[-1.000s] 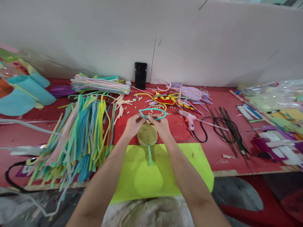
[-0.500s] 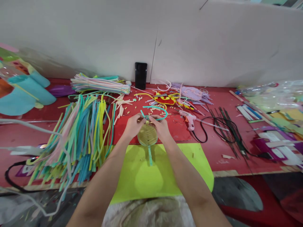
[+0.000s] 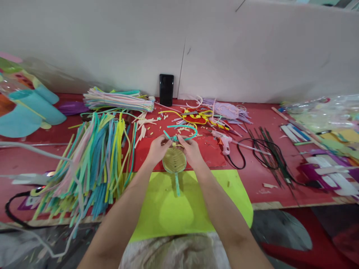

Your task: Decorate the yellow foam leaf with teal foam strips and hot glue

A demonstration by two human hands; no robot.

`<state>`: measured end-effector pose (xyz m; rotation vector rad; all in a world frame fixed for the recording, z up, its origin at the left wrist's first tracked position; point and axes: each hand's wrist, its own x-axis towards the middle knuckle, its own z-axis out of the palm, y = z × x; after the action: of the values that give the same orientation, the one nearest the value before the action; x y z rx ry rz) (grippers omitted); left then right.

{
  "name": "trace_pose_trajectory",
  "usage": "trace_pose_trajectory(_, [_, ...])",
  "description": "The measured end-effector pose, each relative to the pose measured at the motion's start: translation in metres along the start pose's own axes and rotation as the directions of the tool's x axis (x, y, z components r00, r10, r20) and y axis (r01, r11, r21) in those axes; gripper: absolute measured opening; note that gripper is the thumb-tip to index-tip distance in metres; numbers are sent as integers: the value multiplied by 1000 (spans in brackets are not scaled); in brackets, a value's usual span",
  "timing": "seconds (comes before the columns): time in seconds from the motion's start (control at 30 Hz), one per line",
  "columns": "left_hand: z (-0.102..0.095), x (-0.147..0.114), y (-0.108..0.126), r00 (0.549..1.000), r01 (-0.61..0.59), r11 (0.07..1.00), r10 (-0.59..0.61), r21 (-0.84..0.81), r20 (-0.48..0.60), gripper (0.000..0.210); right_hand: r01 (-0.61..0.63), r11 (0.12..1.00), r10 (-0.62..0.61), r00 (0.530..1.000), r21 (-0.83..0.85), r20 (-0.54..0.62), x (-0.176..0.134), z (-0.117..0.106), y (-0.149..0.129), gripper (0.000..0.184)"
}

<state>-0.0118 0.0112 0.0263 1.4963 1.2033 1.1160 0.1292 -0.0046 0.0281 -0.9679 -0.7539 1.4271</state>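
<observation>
My left hand (image 3: pixel 159 150) and my right hand (image 3: pixel 191 149) meet above the red board, fingers closed in a pinch. Between their fingertips is a teal pipe cleaner (image 3: pixel 195 130), twisted or looped at its middle. Its long end curves back over my right fingers, while a short end sticks up by my left thumb. Just below hangs a round olive-yellow fan (image 3: pixel 174 160) with a leaf-like ribbed face and a teal handle (image 3: pixel 177 185) pointing toward me. My fingers hide the fan's top edge, so I cannot tell how the pipe cleaner joins it.
A lime-green mat (image 3: pixel 176 216) lies in front of me. Left is a big pile of pipe cleaners (image 3: pixel 98 160). A pink glue gun (image 3: pixel 225 144) with a black cord rests at right. A black phone (image 3: pixel 166 89) leans on the wall; yellow and purple pieces (image 3: pixel 196 116) lie behind my hands.
The short teal end tips slightly further left, and a teal knot shows more clearly between my fingertips. Both hands stay in nearly the same place.
</observation>
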Motion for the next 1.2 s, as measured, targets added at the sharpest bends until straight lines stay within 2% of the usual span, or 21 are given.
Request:
trace_pose_trajectory(0.33, [-7, 1, -2, 997, -47, 993, 40, 109, 63, 18, 46, 994, -45, 999, -99, 19, 5, -6, 7, 27])
trace_pose_trajectory(0.57, [-8, 1, 0, 995, -53, 993, 42, 110, 94, 17, 49, 992, -47, 999, -121, 14, 5, -5, 7, 26])
trace_pose_trajectory(0.8, [0, 0, -3, 997, -73, 997, 73, -2, 30, 20, 32, 992, -30, 999, -122, 17, 4, -5, 5, 27])
trace_pose_trajectory(1.03, [-3, 4, -3, 992, -64, 998, 62, -16, -112, 21, 32, 997, -26, 995, -66, 100, 2, -3, 1, 28])
trace_pose_trajectory(1.2, [-3, 3, -2, 996, -52, 998, 49, -36, -77, 24, 114, 987, -112, 993, -113, 29, 3, -5, 1, 23])
